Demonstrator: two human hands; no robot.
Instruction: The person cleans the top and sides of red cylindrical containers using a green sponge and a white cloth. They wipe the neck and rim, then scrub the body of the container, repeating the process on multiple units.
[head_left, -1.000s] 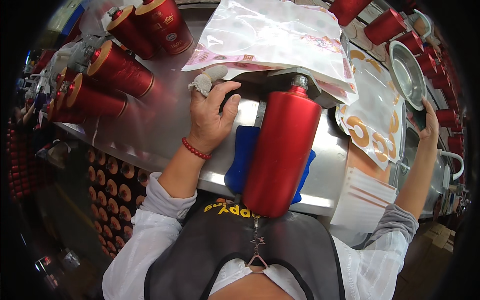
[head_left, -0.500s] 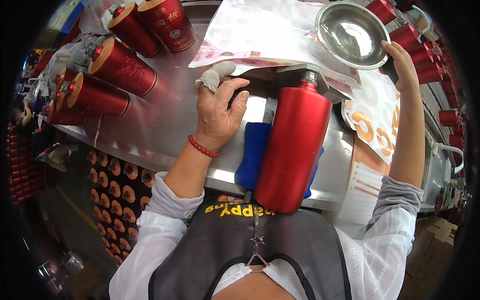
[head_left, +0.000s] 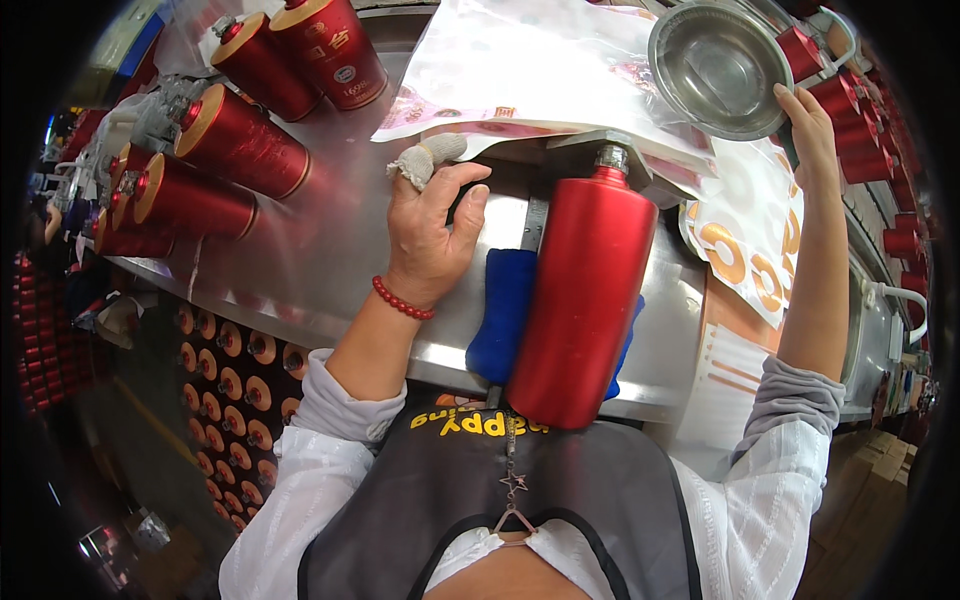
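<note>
A plain red bottle (head_left: 588,300) with a clear-topped neck lies tilted in front of me, on a folded blue cloth (head_left: 499,318) at the table's edge. Left of it hovers my left hand (head_left: 432,235), thumb and forefinger curved and apart, with nothing visible between them. Pale fabric finger covers (head_left: 425,160) wrap its other fingertips, close to the edge of a large white printed sheet (head_left: 520,70). At the far right my right hand (head_left: 808,125) grips the rim of a shallow metal bowl (head_left: 712,75), its thumb over the edge.
Several printed red bottles (head_left: 245,140) stand at the left of the metal table (head_left: 330,225). A sheet with gold ring-shaped prints (head_left: 745,235) lies at the right. Crated bottles (head_left: 235,400) are below left; more red bottles (head_left: 868,130) line the right side.
The bowl and my right hand have shifted slightly right. My left hand has drifted a little left. The red bottle has hardly moved.
</note>
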